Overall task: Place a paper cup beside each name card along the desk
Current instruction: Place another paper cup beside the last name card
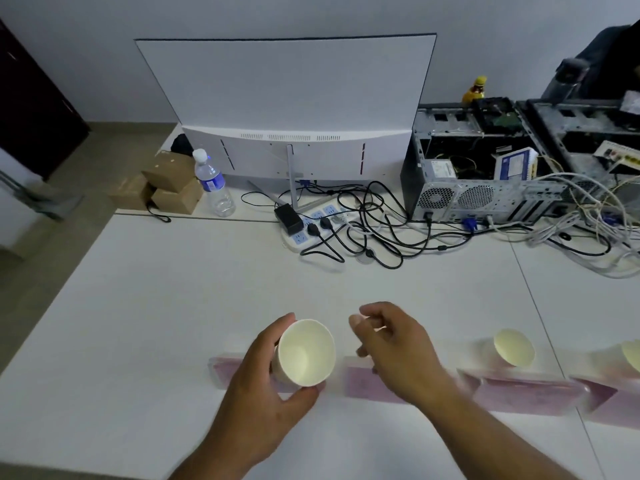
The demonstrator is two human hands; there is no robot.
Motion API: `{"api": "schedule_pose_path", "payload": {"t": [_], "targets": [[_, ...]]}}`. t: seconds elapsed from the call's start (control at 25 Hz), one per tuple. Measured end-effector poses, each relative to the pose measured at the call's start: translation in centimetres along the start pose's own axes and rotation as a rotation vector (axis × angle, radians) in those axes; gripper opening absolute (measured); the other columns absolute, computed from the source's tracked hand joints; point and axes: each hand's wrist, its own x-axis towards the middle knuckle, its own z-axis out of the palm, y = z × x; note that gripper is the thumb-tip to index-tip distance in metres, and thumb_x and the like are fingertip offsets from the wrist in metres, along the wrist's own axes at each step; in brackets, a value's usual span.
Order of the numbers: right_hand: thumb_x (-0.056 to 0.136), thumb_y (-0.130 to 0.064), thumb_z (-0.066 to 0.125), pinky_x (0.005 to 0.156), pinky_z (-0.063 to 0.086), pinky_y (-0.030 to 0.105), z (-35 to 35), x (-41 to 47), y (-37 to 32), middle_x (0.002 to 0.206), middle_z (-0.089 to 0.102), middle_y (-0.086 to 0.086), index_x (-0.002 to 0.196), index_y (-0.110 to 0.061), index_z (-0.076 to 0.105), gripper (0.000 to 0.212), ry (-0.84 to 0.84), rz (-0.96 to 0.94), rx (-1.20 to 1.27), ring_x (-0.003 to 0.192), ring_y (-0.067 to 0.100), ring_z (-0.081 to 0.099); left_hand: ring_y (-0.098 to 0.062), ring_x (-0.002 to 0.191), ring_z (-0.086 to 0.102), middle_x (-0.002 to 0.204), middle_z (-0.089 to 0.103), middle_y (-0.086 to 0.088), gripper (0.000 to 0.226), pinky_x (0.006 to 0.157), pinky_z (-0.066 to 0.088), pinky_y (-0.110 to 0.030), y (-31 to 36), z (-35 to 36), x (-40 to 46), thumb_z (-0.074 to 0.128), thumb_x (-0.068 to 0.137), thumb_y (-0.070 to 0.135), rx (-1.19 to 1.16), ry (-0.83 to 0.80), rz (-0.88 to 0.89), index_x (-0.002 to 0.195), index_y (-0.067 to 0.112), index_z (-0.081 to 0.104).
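While the far side of the desk (173, 289) sits cluttered with a water bottle (213, 183), a monitor (287, 109) turned its back to us and a tangle of cables (363, 230), the action is all along the near edge. Starting at the left: the first pink name card (221, 368) lies blurred, partly behind the left hand (266, 386). That hand has a paper cup (304, 353) wrapped in its fingers, thumb low on one side, fingertips curled over the far rim, mouth tipped up toward the camera. It is held just above the gap between the first card and the next, not yet set down, by my read.

Moving right, the right hand (394, 344) hovers empty over the second name card (367, 379), fingers loosely curled, thumb and forefinger close but pinching nothing I can make out. Further right, a third card (526, 393) already has a placed cup (514, 348) just behind it, and at the frame edge another cup (632, 355) peeks in behind a fourth card (620, 403).

The risks? That cup is tilted; released like this it could land on its edge and roll. A squeeze could crush the thin wall. And the right hand sits so near the second card that a careless sweep could knock it askew.
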Motion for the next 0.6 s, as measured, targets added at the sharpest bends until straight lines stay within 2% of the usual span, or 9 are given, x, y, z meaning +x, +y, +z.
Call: {"api": "schedule_pose_path", "payload": {"t": [0.04, 0.12, 0.2, 0.32, 0.4, 0.48, 0.6], "targets": [[0.094, -0.045, 0.069, 0.068, 0.06, 0.033, 1.4, -2.0, -2.1, 0.096, 0.075, -0.009, 0.116, -0.031, 0.068, 0.027, -0.129, -0.065, 0.021, 0.075, 0.012, 0.077, -0.013, 0.127, 0.059, 0.137, 0.053, 0.034, 0.092, 0.104, 0.054, -0.037, -0.2, -0.7, -0.5, 0.095, 0.066, 0.033, -0.003, 0.0, 0.008, 0.13, 0.069, 0.039], [0.096, -0.039, 0.066, 0.067, 0.057, 0.026, 4.0, -4.2, -4.5, 0.096, 0.075, -0.012, 0.109, -0.033, 0.074, 0.016, -0.212, -0.191, -0.075, 0.076, 0.013, 0.075, -0.014, 0.126, 0.06, 0.138, 0.054, 0.032, 0.09, 0.102, 0.055, -0.037, -0.8, -2.3, -1.3, 0.093, 0.063, 0.044, -0.02, 0.013, 0.024, 0.134, 0.061, 0.041], [0.097, -0.025, 0.063, 0.067, 0.058, 0.027, 6.2, -4.2, -6.1, 0.089, 0.076, -0.01, 0.1, -0.027, 0.079, 0.016, -0.149, -0.213, -0.129, 0.072, 0.012, 0.071, -0.012, 0.125, 0.06, 0.138, 0.055, 0.032, 0.086, 0.1, 0.054, -0.03, -1.8, -4.2, -1.8, 0.088, 0.062, 0.051, -0.022, 0.063, 0.036, 0.135, 0.059, 0.044], [0.094, -0.017, 0.061, 0.064, 0.06, 0.031, 9.5, -2.1, -7.4, 0.078, 0.076, -0.003, 0.091, -0.021, 0.08, 0.019, -0.02, -0.192, -0.157, 0.066, 0.015, 0.07, -0.001, 0.12, 0.061, 0.133, 0.054, 0.041, 0.074, 0.093, 0.051, -0.016, -3.6, -7.1, -2.0, 0.087, 0.076, 0.036, -0.05, 0.114, 0.004, 0.121, 0.074, 0.042], [0.093, -0.018, 0.059, 0.068, 0.063, 0.04, 11.9, 0.9, -6.6, 0.078, 0.076, -0.001, 0.091, -0.018, 0.079, 0.02, 0.034, -0.181, -0.229, 0.07, 0.021, 0.074, 0.005, 0.117, 0.061, 0.131, 0.057, 0.037, 0.071, 0.095, 0.054, -0.018, -5.1, -8.7, -2.3, 0.082, 0.083, 0.027, -0.056, 0.15, -0.024, 0.116, 0.076, 0.043], [0.092, -0.019, 0.055, 0.071, 0.064, 0.045, 13.8, 4.3, -5.1, 0.082, 0.077, 0.002, 0.092, -0.015, 0.076, 0.021, 0.052, -0.123, -0.329, 0.073, 0.026, 0.076, 0.007, 0.119, 0.06, 0.128, 0.062, 0.034, 0.061, 0.096, 0.057, -0.022, -6.2, -9.9, -2.9, 0.077, 0.084, 0.033, -0.059, 0.169, -0.035, 0.119, 0.072, 0.046], [0.09, -0.015, 0.051, 0.07, 0.063, 0.04, 16.3, 8.1, -2.2, 0.087, 0.077, 0.007, 0.094, -0.012, 0.074, 0.024, 0.023, 0.007, -0.487, 0.077, 0.028, 0.073, 0.005, 0.119, 0.061, 0.129, 0.06, 0.037, 0.056, 0.094, 0.058, -0.023, -7.0, -11.3, -3.8, 0.071, 0.076, 0.045, -0.073, 0.181, -0.05, 0.123, 0.066, 0.048]]}}
